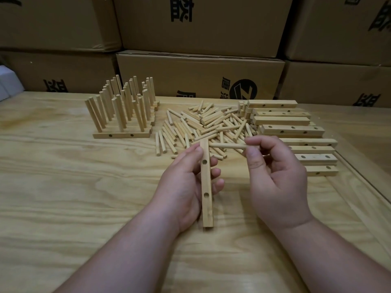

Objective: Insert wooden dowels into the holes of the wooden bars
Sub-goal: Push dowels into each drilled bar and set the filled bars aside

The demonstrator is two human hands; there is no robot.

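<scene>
Left hand (186, 182) gripped bar (206, 187), holes up; right hand (275, 176) pinched dowel (227, 146), level, above. Best tip it upright, seat squarely in upper hole.

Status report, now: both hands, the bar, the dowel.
Left hand grips bar, two holes empty. Right hand pinches dowel, tip beside the bar's far end, not in a hole. Nothing in the way.

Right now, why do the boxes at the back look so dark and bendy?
Head view: light falls mostly on the table, leaving the cardboard boxes dim; the wide-angle lens curves their edges near the frame's borders. The bar in the left hand and dowel in the right hand look fairly sharp.
</scene>
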